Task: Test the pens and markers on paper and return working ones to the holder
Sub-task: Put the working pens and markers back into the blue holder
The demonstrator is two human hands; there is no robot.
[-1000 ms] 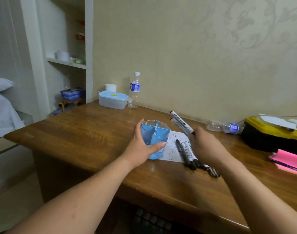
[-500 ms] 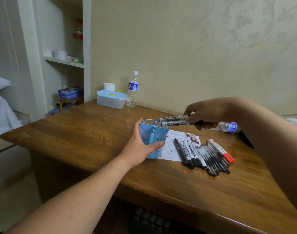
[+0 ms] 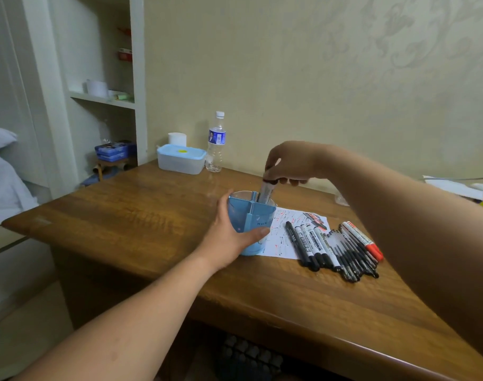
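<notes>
A blue pen holder [image 3: 255,218] with inner dividers stands on the wooden desk [image 3: 141,218]. My left hand [image 3: 230,237] wraps its near left side. Above it, my right hand [image 3: 289,165] grips the tops of two markers [image 3: 265,192], which stand upright with their lower ends inside a far compartment. To the right of the holder lies a scribbled sheet of paper [image 3: 283,232]. A row of black markers [image 3: 310,244] and thin black pens [image 3: 350,257] rests on and beside it, with a red-capped marker [image 3: 365,240] at the right end.
A lidded blue box [image 3: 181,159], a white roll [image 3: 177,138] and a water bottle [image 3: 216,143] stand at the desk's far edge by the wall. Shelves [image 3: 102,99] fill the alcove on the left. My right forearm hides the desk's right side.
My right hand carried the two markers from the right side leftward, turned them upright and lowered them into the holder. My left hand kept its grip on the holder.
</notes>
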